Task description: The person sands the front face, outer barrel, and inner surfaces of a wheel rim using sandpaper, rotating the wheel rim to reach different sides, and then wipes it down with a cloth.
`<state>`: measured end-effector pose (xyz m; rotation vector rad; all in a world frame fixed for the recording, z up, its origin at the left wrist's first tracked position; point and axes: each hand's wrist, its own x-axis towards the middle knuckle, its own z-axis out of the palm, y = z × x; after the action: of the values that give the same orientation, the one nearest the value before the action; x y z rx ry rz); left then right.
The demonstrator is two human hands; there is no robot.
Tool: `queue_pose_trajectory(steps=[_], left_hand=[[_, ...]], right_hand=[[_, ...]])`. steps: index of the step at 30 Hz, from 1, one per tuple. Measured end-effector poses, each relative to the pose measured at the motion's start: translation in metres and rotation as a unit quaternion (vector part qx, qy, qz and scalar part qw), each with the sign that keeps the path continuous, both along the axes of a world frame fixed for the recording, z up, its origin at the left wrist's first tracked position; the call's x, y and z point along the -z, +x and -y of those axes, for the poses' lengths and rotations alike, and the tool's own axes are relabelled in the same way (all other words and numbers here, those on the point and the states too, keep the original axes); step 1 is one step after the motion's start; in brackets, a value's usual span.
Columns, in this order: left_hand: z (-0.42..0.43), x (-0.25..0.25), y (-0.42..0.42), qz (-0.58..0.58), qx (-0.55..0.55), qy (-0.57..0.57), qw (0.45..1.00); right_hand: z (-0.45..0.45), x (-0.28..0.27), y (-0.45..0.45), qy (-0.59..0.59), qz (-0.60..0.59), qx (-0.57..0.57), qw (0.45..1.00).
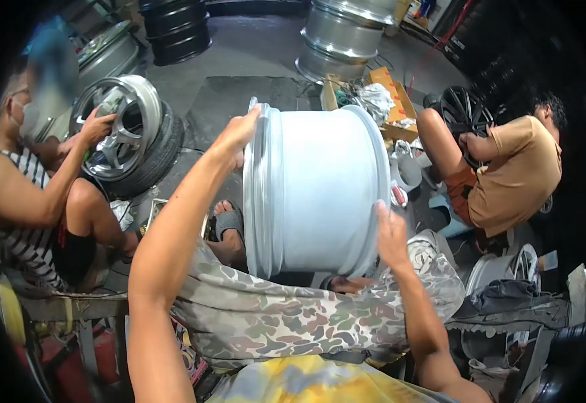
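A large silver wheel rim (323, 191) lies on its side across the front of my lap, its smooth barrel facing me. My left hand (242, 131) grips the upper part of its left flange, fingers wrapped over the edge. At the right flange, my right hand (391, 235) holds the lower edge, with the thumb up along the lip and the fingers curled. A camouflage cloth (306, 316) covers my legs just below the rim. The rim's spokes and inner side are hidden from this view.
On the left a person in a striped top handles a spoked rim (150, 111) above a tyre (162, 164). At right another person in a brown shirt works on a black wheel (464, 107). Stacked rims (343, 40) and a cardboard box (400, 101) stand beyond.
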<state>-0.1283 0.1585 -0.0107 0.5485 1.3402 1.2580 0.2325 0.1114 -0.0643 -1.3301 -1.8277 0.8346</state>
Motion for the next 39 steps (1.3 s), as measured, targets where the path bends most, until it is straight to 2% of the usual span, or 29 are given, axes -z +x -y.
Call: queue_pose_trajectory(steps=[2, 4, 5, 6, 7, 8, 10, 11, 12, 13, 14, 15, 17, 18, 19, 20, 21, 23, 25, 27, 29, 33, 35, 37, 39], left_hand=[[-0.020, 0.010, -0.002, -0.027, 0.023, 0.040, 0.999], [-0.028, 0.010, -0.003, -0.022, 0.068, 0.023, 0.997], [-0.030, 0.009, -0.008, -0.011, 0.067, 0.008, 0.998], [-0.034, 0.005, -0.011, -0.002, 0.063, -0.004, 0.998], [-0.027, -0.007, -0.008, -0.021, 0.057, -0.019, 0.998], [-0.020, -0.014, -0.005, -0.026, 0.052, -0.016, 0.998], [-0.006, -0.018, 0.002, -0.018, 0.018, 0.001, 1.000], [0.002, -0.015, 0.006, -0.083, -0.009, 0.014, 0.996], [-0.006, 0.025, -0.004, -0.142, -0.027, 0.055, 0.988], [0.002, 0.020, 0.008, -0.187, -0.052, 0.058, 0.979], [0.009, 0.011, 0.026, -0.232, -0.074, 0.058, 0.968], [0.010, 0.007, 0.034, -0.247, -0.111, 0.068, 0.960], [-0.001, 0.013, 0.025, -0.265, -0.112, 0.080, 0.954], [-0.010, 0.016, 0.017, -0.281, -0.111, 0.098, 0.948], [-0.019, 0.014, 0.010, -0.284, -0.111, 0.103, 0.947], [-0.029, 0.012, 0.002, -0.356, -0.120, 0.076, 0.924], [-0.040, 0.012, -0.007, -0.423, -0.128, 0.048, 0.896], [-0.066, 0.018, -0.029, -0.423, -0.121, 0.047, 0.897], [-0.091, 0.018, -0.042, -0.419, -0.113, 0.045, 0.900], [-0.108, 0.019, -0.051, -0.387, -0.113, 0.030, 0.915], [-0.108, 0.009, -0.045, -0.387, -0.119, 0.012, 0.914], [-0.098, 0.017, -0.033, -0.420, -0.126, 0.019, 0.898], [-0.067, 0.018, -0.014, -0.447, -0.138, 0.063, 0.881], [-0.035, 0.021, 0.008, -0.449, -0.170, 0.125, 0.868], [-0.009, 0.020, 0.025, -0.452, -0.192, 0.156, 0.857]], right_hand=[[-0.024, -0.018, 0.003, 0.012, -0.010, 0.008, 1.000], [-0.060, -0.035, 0.000, -0.104, -0.009, 0.056, 0.993], [-0.082, -0.040, -0.005, -0.103, -0.011, 0.060, 0.993], [-0.106, -0.043, -0.013, -0.210, -0.154, 0.070, 0.963], [-0.124, -0.043, -0.020, -0.311, -0.291, 0.073, 0.902], [-0.139, -0.034, -0.021, -0.310, -0.293, 0.066, 0.902], [-0.166, -0.025, -0.029, -0.330, -0.350, -0.098, 0.871], [-0.176, -0.031, -0.034, -0.325, -0.344, -0.076, 0.877], [-0.202, -0.023, -0.039, -0.290, -0.333, -0.055, 0.896], [-0.214, -0.038, -0.045, -0.166, -0.188, -0.011, 0.968], [-0.234, -0.044, -0.054, -0.059, -0.152, -0.022, 0.986], [-0.257, -0.059, -0.065, 0.074, -0.030, -0.032, 0.996], [-0.281, -0.075, -0.104, 0.317, 0.070, -0.080, 0.943], [-0.288, -0.074, -0.120, 0.320, 0.066, -0.079, 0.942], [-0.292, -0.071, -0.135, 0.323, 0.158, -0.156, 0.920], [-0.296, -0.069, -0.143, 0.320, 0.250, -0.229, 0.885], [-0.291, -0.072, -0.148, 0.323, 0.252, -0.225, 0.884], [-0.268, -0.071, -0.147, 0.306, 0.319, -0.168, 0.881], [-0.209, -0.079, -0.121, 0.350, 0.314, -0.167, 0.867], [-0.162, -0.056, -0.081, 0.476, 0.224, -0.178, 0.832], [-0.120, -0.024, -0.040, 0.468, 0.254, -0.167, 0.830], [-0.136, -0.040, -0.025, 0.467, 0.278, -0.159, 0.824], [-0.176, -0.068, -0.058, 0.430, 0.257, -0.169, 0.849], [-0.237, -0.089, -0.101, 0.285, 0.281, -0.237, 0.885], [-0.303, -0.075, -0.146, 0.160, 0.320, -0.255, 0.899]])
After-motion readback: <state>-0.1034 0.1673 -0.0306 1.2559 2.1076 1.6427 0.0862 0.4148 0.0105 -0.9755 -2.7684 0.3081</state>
